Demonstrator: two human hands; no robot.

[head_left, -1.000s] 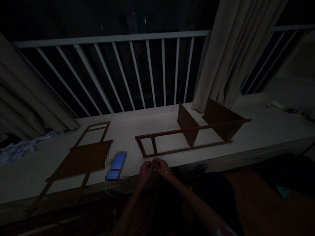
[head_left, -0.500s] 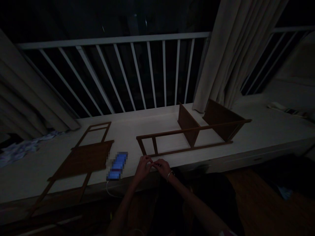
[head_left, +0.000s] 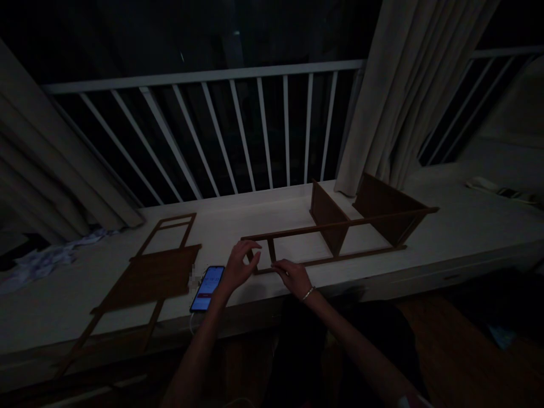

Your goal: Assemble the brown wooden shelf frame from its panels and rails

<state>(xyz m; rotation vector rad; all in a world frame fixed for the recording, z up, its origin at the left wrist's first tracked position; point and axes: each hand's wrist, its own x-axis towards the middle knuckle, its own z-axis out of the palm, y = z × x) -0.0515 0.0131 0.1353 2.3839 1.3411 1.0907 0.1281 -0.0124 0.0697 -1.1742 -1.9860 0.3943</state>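
Note:
A brown wooden shelf frame [head_left: 297, 231] lies on its side on the pale ledge, two flat shelf boards standing up from its right half. At its left end, my left hand [head_left: 240, 265] is raised with thumb and fingers curved apart, and nothing shows between them. My right hand [head_left: 295, 277], a bracelet at its wrist, has its fingertips pinched close to the frame's near rail, by a short crossbar [head_left: 272, 250]. Whether a small piece sits in that pinch is too dark to see. A second wooden frame with a panel [head_left: 148, 277] lies flat to the left.
A lit phone [head_left: 208, 288] with a white cable rests just left of my left forearm. White railing bars [head_left: 238, 136] and curtains [head_left: 382, 96] stand behind the ledge [head_left: 221, 224]. Crumpled patterned cloth [head_left: 46, 260] lies at the far left.
My hands, together at the near left corner half a second ago, have parted. The left rose leftward and opened; the right moved right and up to the near rail. The view shifted slightly.

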